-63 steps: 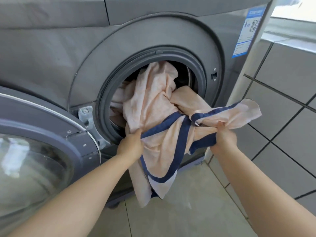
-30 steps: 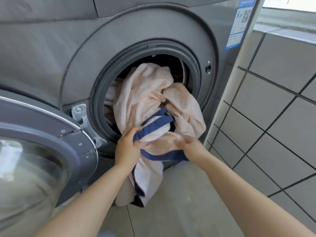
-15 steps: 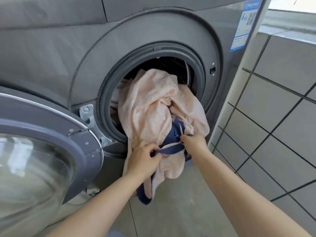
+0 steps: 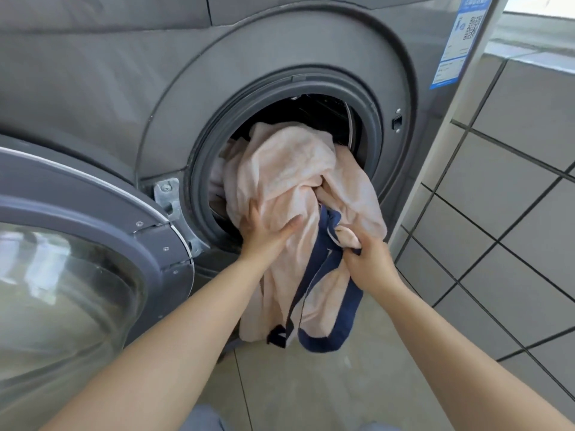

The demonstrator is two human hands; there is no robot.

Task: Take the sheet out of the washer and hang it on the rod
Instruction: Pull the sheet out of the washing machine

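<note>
A pale peach sheet [image 4: 289,169] with a navy border spills out of the grey washer's [image 4: 280,45] round drum opening and hangs down toward the floor. My left hand [image 4: 264,234] reaches up against the sheet's left side, thumb and fingers spread around a fold of the cloth. Lower and to the right, my right hand [image 4: 370,259] grips a bunch of the peach cloth and its navy edge. Part of the sheet is still inside the dark drum. No rod is in view.
The washer's glass door [image 4: 77,275] stands swung open at the left, close to my left forearm. A grey tiled wall [image 4: 513,197] rises right of the machine. Beige floor tiles [image 4: 326,384] lie below the hanging sheet.
My left hand let go of the lower cloth and moved up to the sheet at the drum's mouth. More sheet now hangs lower toward the floor. The right hand kept its grip.
</note>
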